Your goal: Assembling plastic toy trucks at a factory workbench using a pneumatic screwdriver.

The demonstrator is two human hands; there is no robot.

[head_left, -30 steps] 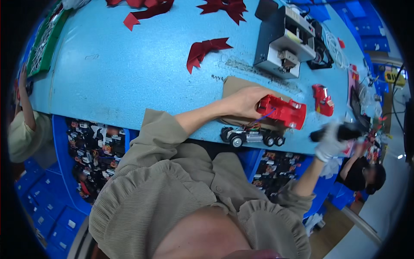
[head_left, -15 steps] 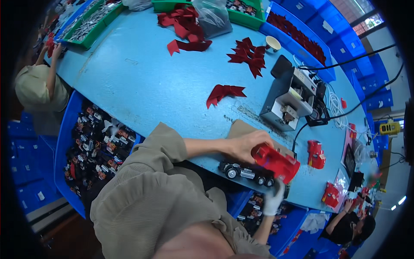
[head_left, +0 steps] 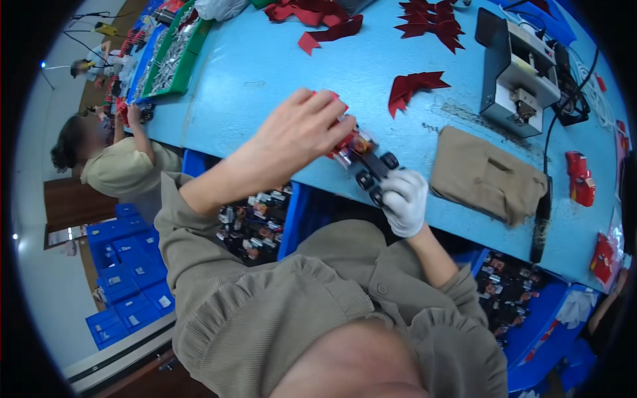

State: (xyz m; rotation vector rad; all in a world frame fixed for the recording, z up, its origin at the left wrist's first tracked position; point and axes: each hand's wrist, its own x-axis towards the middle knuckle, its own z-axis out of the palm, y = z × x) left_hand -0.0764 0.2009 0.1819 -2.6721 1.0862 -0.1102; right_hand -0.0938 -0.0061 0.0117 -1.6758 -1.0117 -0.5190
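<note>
My bare left hand (head_left: 300, 131) is closed over the red body of a toy car (head_left: 356, 150) above the front edge of the blue table (head_left: 259, 66). My right hand (head_left: 405, 201), in a white glove, grips the black wheeled chassis end of the same toy from below. The toy is held in the air between both hands, tilted. Most of its red shell is hidden by my left fingers.
A tan cloth (head_left: 488, 174) lies right of the toy. Behind it stands a grey box machine (head_left: 521, 60) with cables. Red bows (head_left: 415, 86) are scattered on the table, red toy parts (head_left: 581, 178) sit at right. A person (head_left: 116, 166) works at left by green trays (head_left: 169, 56). Blue bins (head_left: 255, 222) sit under the table.
The view swung right. My left hand lifted the red shell off the tan cloth and brought it onto the chassis. My gloved right hand came up and took hold of the chassis.
</note>
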